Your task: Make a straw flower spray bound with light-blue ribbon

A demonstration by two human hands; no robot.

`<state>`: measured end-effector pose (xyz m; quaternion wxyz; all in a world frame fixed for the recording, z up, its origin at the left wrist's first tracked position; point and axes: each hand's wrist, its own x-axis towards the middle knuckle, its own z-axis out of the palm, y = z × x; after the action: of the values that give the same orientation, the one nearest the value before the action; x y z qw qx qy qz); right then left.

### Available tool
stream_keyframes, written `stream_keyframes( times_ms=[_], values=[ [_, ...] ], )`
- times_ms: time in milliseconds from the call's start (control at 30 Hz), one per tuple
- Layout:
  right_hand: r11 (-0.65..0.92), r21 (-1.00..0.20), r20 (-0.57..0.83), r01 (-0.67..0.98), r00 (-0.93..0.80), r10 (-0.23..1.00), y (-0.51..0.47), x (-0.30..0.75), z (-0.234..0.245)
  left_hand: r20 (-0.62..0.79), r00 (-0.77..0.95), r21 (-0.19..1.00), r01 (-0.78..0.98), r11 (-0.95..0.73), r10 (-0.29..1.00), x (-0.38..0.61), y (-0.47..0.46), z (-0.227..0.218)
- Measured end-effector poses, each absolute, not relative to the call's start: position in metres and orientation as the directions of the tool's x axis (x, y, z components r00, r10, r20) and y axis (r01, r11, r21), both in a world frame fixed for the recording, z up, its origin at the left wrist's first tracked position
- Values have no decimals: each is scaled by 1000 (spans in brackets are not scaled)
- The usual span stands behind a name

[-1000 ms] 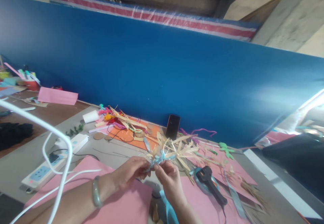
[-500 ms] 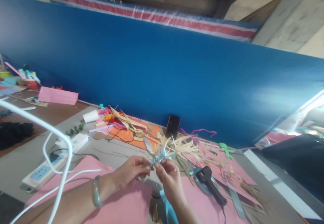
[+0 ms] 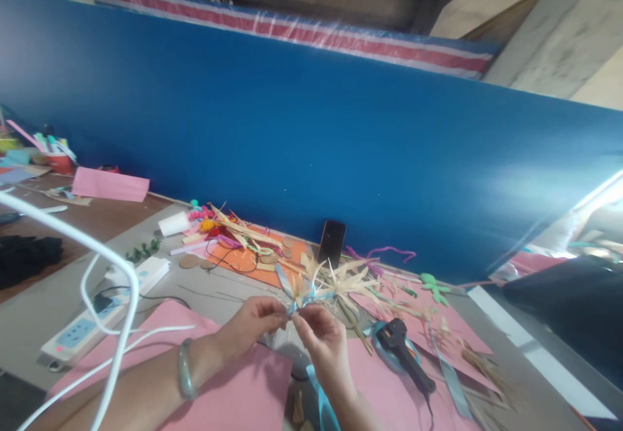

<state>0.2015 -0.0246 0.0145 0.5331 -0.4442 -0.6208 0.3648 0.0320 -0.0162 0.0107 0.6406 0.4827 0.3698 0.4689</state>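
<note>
My left hand (image 3: 267,319) and my right hand (image 3: 321,330) meet over the table's middle, thumbs and forefingers pinched close together. Between the fingertips is a light blue ribbon (image 3: 293,307), at the base of a small tuft of dried husk (image 3: 296,286). One loose length of blue ribbon (image 3: 318,389) hangs below my right hand. Just behind the hands lies a pale dried-husk flower (image 3: 345,278) with spread petals and thin stems. A bangle circles my left wrist. The fingers hide part of the ribbon.
A black glue gun (image 3: 406,356) rests on a ribbon roll at the right. A power strip (image 3: 107,307) and white cable (image 3: 124,327) are at the left. A phone (image 3: 332,243) leans on the blue partition. Pink paper (image 3: 233,392) lies under my forearms.
My right hand has shifted slightly left and down, closer to my left fingertips. The blue ribbon at the husk tuft now sits nearer the left fingers. Other things stay put.
</note>
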Motion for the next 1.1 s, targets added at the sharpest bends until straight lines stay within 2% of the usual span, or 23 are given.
stream_keyframes(
  times_ms=[267, 567, 700, 1100],
  values=[
    [367, -904, 376, 220, -1, 927, -23, 200, 8, -14, 285, 977, -201, 74, 958, 34, -14, -1],
    [291, -935, 302, 203, 26, 953, -25, 198, 14, -56, 303, 959, -250, 136, 951, 33, -20, 13],
    [301, -935, 314, 190, 42, 949, -25, 198, 13, -53, 286, 951, -279, 136, 957, 34, -19, 12],
    [348, -930, 344, 116, -58, 937, -29, 198, 25, -7, 259, 952, -295, 86, 966, 36, -14, 4]
  ],
)
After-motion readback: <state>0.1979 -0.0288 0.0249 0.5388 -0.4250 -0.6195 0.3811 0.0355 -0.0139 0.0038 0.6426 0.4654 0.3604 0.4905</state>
